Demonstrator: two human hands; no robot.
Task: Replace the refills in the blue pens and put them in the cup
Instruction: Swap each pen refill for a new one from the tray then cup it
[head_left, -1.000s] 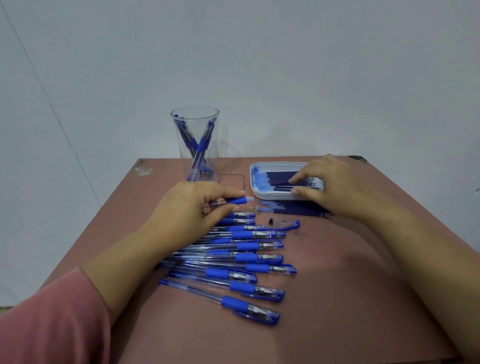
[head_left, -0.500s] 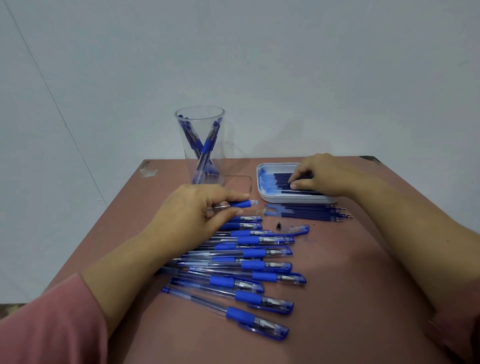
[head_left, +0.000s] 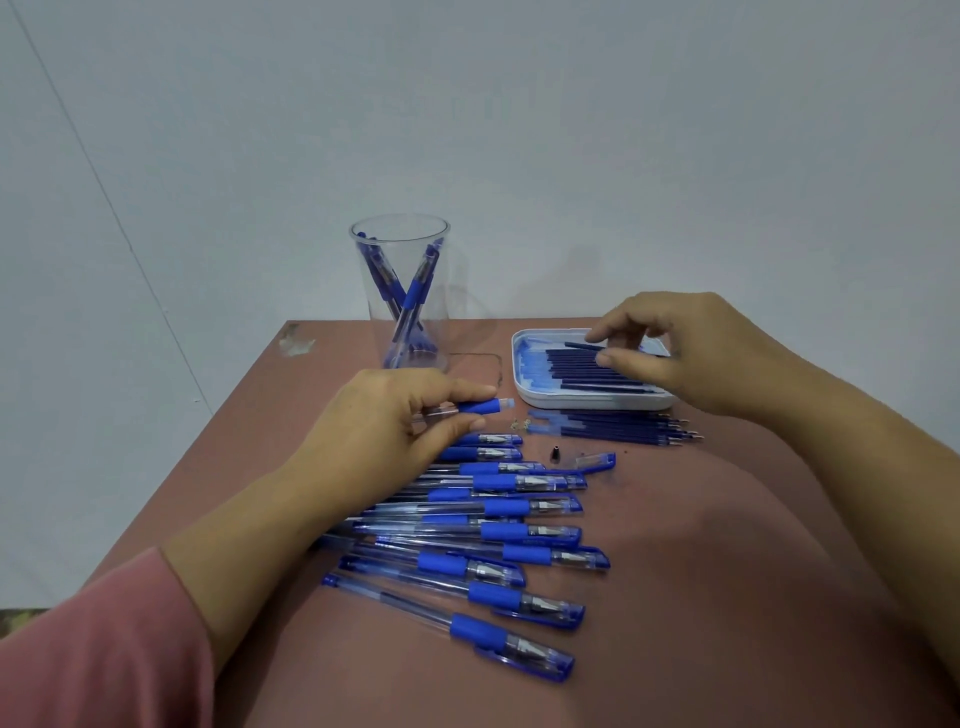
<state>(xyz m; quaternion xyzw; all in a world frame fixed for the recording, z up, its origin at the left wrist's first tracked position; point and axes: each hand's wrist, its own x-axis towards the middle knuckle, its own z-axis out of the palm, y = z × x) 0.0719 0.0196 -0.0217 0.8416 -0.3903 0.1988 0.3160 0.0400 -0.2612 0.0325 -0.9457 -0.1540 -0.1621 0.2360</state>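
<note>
Evidently mid-swap, the person's left hand (head_left: 395, 423) pinches a capless pen barrel (head_left: 480, 406) between thumb and forefinger. Its blue-grip end is open and turned toward the tray, presumably so a new refill can slide straight in. The right hand (head_left: 696, 353) hovers over the white tray (head_left: 519, 379) with its fingers curled down. It seems to pinch one dark refill (head_left: 582, 344), whose free end sits tilted above the others packed side by side, though the fingers partly hide the pinch. Just in front of the tray, a row of loose refills (head_left: 618, 430) with metal tips lies on the brown table (head_left: 727, 571); these are likely the spent ones. Nearer the person lie a small black tip (head_left: 555, 453) and a clear blue cap (head_left: 597, 460), probably this pen's parts, set within reach. A row of blue pens (head_left: 519, 530) waits under and in front of the left wrist. The clear cup (head_left: 400, 312), holding a few pens, stands close behind the left hand and could be nudged. Nothing blocks the way from tray to barrel.
</note>
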